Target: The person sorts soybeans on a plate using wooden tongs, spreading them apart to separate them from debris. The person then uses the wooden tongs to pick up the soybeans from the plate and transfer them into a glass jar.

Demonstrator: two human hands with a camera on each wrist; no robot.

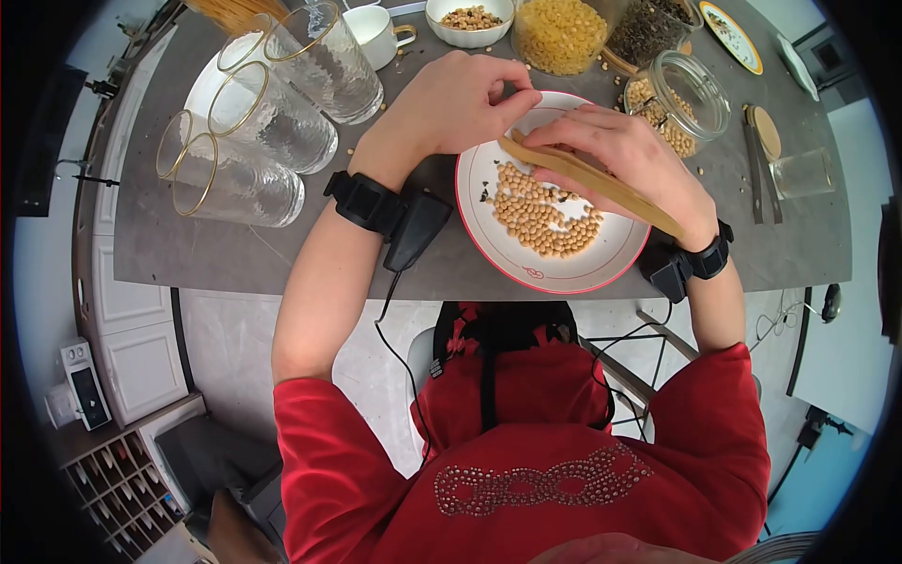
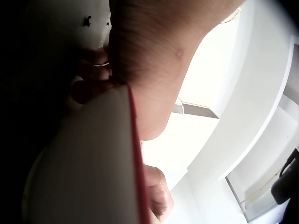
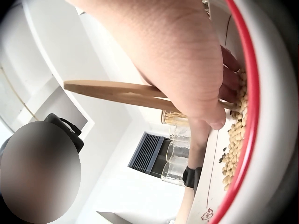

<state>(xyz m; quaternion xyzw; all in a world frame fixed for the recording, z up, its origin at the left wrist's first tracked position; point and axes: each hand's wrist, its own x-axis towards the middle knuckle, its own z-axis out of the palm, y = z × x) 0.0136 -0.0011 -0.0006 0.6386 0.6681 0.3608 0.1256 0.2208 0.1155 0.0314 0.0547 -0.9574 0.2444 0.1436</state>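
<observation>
My right hand (image 1: 625, 150) grips pale wooden tongs (image 1: 601, 183) over the plate, their tips toward its far left side. Loose chickpeas (image 1: 540, 211) with a few dark flakes (image 1: 486, 195) lie on this white plate (image 1: 601, 268), which has a red rim. In the right wrist view, the fingers (image 3: 229, 81) reach down close to the chickpeas. My left hand (image 1: 451, 103) is above the plate's far left rim, fingers curled and thumb near the index fingertip. Nothing shows between them. In the left wrist view its fingers (image 2: 93, 70) are in deep shadow beside the rim.
Several gold-rimmed glasses (image 1: 282, 117) stand at left, near a white cup (image 1: 373, 38). Behind the plate are a bowl of mixed bits (image 1: 470, 33), a pasta jar (image 1: 561, 36) and a dark-leaf jar (image 1: 650, 33). An open chickpea jar (image 1: 678, 103) and a small glass (image 1: 801, 174) stand right.
</observation>
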